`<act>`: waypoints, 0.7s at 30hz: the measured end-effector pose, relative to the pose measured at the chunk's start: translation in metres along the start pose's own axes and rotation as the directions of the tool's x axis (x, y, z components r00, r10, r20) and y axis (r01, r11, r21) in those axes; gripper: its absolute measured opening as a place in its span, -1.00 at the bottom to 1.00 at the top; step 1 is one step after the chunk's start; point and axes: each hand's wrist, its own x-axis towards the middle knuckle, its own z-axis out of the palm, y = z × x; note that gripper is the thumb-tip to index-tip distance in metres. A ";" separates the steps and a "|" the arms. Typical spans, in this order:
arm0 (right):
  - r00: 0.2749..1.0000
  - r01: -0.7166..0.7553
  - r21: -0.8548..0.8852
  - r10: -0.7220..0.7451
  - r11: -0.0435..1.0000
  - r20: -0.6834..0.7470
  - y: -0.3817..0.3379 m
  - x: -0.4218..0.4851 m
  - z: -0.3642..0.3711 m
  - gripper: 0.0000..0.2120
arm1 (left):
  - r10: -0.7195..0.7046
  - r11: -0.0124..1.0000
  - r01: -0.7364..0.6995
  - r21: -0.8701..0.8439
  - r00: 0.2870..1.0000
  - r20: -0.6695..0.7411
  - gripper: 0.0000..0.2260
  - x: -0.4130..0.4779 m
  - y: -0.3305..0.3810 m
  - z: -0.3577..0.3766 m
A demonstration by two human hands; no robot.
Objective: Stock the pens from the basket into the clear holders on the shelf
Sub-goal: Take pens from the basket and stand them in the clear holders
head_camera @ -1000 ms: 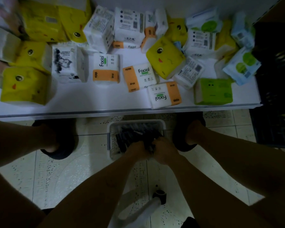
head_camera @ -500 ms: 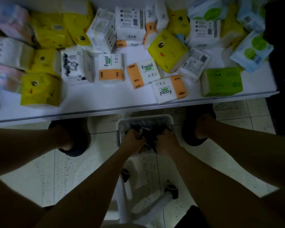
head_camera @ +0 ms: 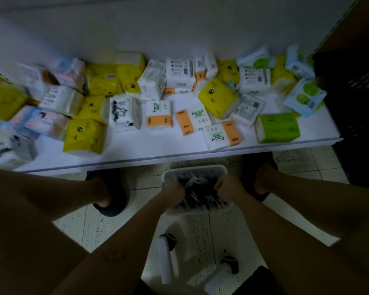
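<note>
Pens (head_camera: 197,195): loose heap in the basket (head_camera: 195,168), on the floor below the shelf (head_camera: 158,145) front edge.
Left hand (head_camera: 175,193): curled round several pens.
Right hand (head_camera: 228,187): fisted among the pens; too dim to tell what it holds.
Risk: an overfull bunch sheds pens on lifting, or clips the shelf edge.

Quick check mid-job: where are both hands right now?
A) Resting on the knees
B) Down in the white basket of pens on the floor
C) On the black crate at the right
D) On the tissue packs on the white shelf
B: the left hand and right hand are both down inside the white basket on the floor, among the dark pens, below the shelf edge.
</note>
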 end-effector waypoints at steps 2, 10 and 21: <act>1.000 0.016 0.069 -0.016 0.997 -0.007 -0.006 -0.011 -0.002 -0.79 | 0.047 0.996 -0.054 -0.074 0.994 -0.103 -0.77 -0.010 0.001 -0.005; 0.994 0.088 0.275 -0.066 0.957 -0.089 -0.049 -0.071 -0.014 -0.78 | 0.078 0.964 -0.130 -0.230 0.972 -0.221 -0.76 -0.030 0.000 -0.004; 0.930 0.343 0.421 -0.242 0.840 -0.276 -0.086 -0.120 -0.026 -0.80 | 0.296 0.859 -0.450 -0.243 0.825 -0.481 -0.81 -0.067 0.012 -0.034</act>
